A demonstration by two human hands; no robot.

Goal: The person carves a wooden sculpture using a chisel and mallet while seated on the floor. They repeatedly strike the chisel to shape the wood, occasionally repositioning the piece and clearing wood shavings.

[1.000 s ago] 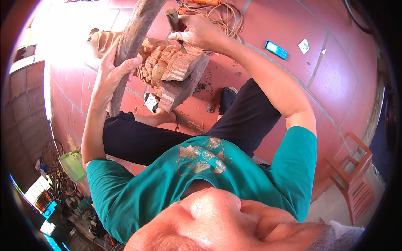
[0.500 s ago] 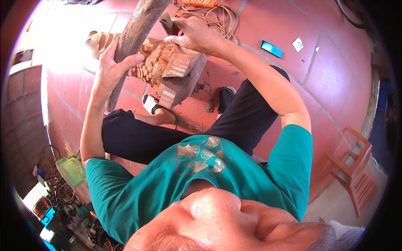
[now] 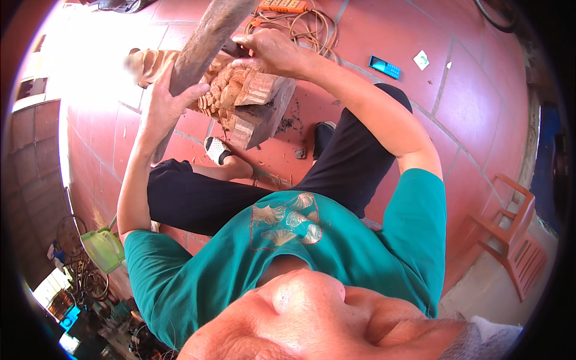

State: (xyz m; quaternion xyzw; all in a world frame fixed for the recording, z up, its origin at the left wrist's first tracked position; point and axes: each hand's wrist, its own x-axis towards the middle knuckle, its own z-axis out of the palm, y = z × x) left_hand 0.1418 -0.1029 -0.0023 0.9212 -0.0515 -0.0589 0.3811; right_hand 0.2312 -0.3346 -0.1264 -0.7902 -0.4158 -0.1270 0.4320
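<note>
A long weathered wooden pole (image 3: 204, 45) slants from the top edge down toward my left knee. My left hand (image 3: 163, 105) is wrapped round it, thumb lying across. My right hand (image 3: 269, 53) is closed on a short dark brown piece (image 3: 236, 49), whose end meets the pole's side; its exact kind is hard to make out. Behind and below both hands lies a carved wooden figure (image 3: 225, 96), with rough block ends (image 3: 258, 117) toward me. The pole hides part of the carving.
On the red tiled floor (image 3: 354, 114) beyond my right arm lie a blue keypad phone (image 3: 384, 67) and a small white packet (image 3: 421, 60). An orange power strip (image 3: 283, 6) with coiled cable (image 3: 324, 36) is at the top. A plastic chair (image 3: 519, 252) stands right; a green basket (image 3: 103, 249) is left.
My right hand has shifted slightly left and up, bringing the dark piece against the pole. The pole and my left hand have moved a little to the right.
</note>
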